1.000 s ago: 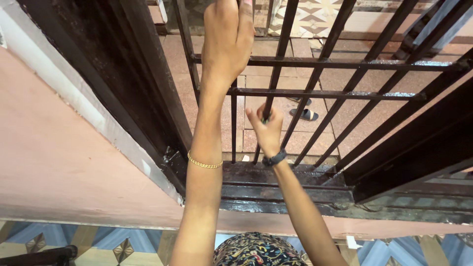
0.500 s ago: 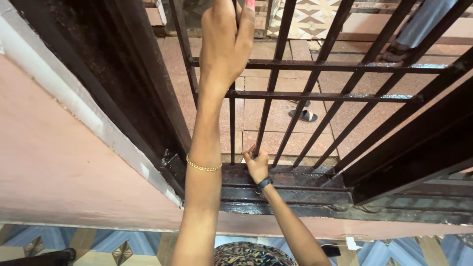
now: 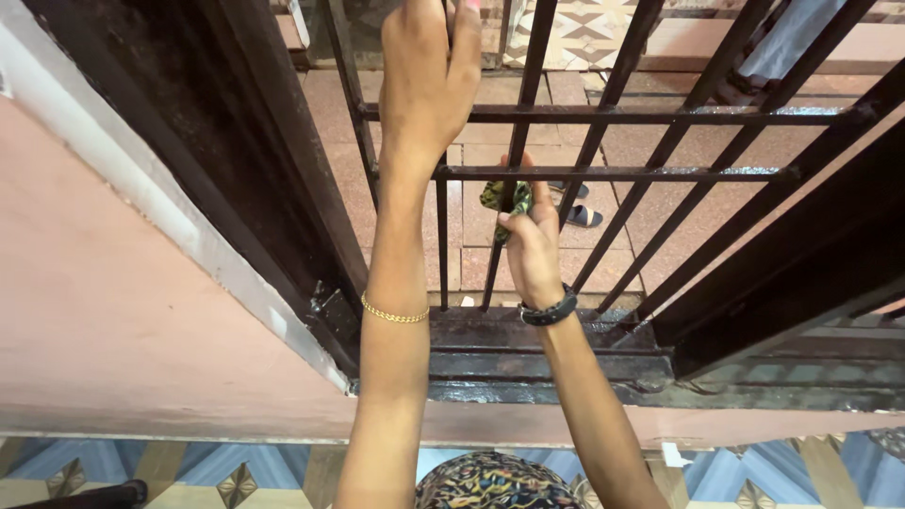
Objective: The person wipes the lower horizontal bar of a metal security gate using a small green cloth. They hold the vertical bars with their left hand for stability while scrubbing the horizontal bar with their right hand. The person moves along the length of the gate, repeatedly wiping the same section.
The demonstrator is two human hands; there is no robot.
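The right hand (image 3: pixel 533 247) is pressing a bunched green cloth (image 3: pixel 506 200) against a vertical bar (image 3: pixel 517 151) of the dark metal grille, apparently mid-wipe. The left hand (image 3: pixel 426 75) is gripping an upper bar, steadying. Judged next: working the cloth along the bar under firm pressure.

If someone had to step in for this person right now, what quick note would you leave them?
Left hand: raised, gripping a bar of the dark metal grille near the top.
Right hand: holds a patterned green cloth against a vertical bar, just below the lower crossbar.
Done: the crossbars and the bottom frame look wet and glossy.
Left: cannot tell which bars remain unwiped.
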